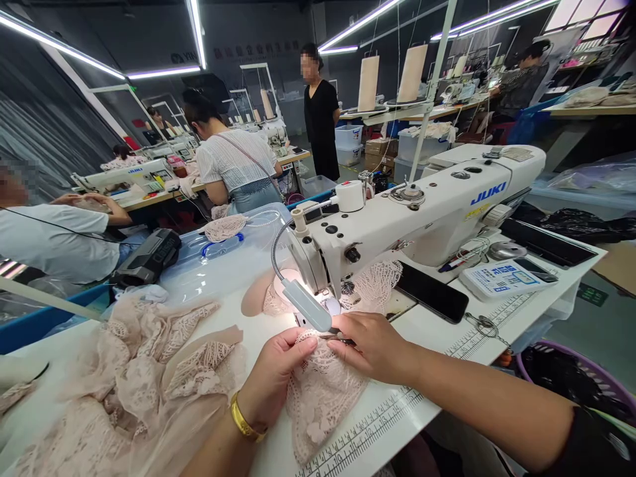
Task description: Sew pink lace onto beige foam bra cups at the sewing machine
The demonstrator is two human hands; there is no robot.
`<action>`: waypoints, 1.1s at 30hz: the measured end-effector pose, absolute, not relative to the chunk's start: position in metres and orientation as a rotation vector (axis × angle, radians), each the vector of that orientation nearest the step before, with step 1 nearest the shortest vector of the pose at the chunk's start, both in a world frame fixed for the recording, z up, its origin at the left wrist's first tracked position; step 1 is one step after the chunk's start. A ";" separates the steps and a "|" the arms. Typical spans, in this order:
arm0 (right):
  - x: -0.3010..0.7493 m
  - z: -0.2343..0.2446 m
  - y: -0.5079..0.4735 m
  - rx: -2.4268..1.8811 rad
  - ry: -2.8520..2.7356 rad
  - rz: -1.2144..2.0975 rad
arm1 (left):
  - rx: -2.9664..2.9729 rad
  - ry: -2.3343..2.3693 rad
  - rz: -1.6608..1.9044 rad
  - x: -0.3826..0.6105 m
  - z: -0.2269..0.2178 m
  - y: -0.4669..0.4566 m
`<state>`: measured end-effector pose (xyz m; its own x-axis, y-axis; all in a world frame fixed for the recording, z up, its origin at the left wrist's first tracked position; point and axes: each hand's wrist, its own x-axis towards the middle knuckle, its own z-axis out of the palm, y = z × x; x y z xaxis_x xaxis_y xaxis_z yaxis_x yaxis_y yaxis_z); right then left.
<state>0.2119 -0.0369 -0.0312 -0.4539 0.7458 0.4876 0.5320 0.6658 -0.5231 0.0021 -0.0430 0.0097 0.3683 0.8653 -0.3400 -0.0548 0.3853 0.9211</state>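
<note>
My left hand (278,377), with a gold bangle on the wrist, pinches a piece of beige lace (322,397) on the white sewing table (427,384). My right hand (370,344) grips the same lace from the right, fingers closed, right at the needle area of the white JUKI sewing machine (422,212). A small lit lamp on a gooseneck (305,301) hangs just above both hands. More lace (377,281) lies under the machine arm behind them.
A heap of beige lace pieces (144,371) covers the table's left. A black phone (432,291), a control panel (501,278) and a printed ruler strip (377,424) lie right. A purple basket (581,377) stands lower right. Other people work at machines behind.
</note>
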 end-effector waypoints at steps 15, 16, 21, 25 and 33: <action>0.211 -0.030 -0.039 -0.983 -2.022 0.699 | 1.002 1.032 0.722 0.003 0.009 -0.044; 0.211 -0.030 -0.039 -0.949 -2.014 0.716 | 1.009 1.043 0.719 0.002 0.009 -0.045; 0.215 -0.031 -0.044 -0.749 -1.941 0.712 | 1.119 1.119 0.716 0.002 0.005 -0.045; 0.219 -0.031 -0.047 -0.665 -1.848 0.631 | 1.136 1.248 0.741 0.003 0.002 -0.044; 0.214 -0.029 -0.040 -0.943 -1.890 0.802 | 1.100 1.140 0.715 0.002 0.005 -0.047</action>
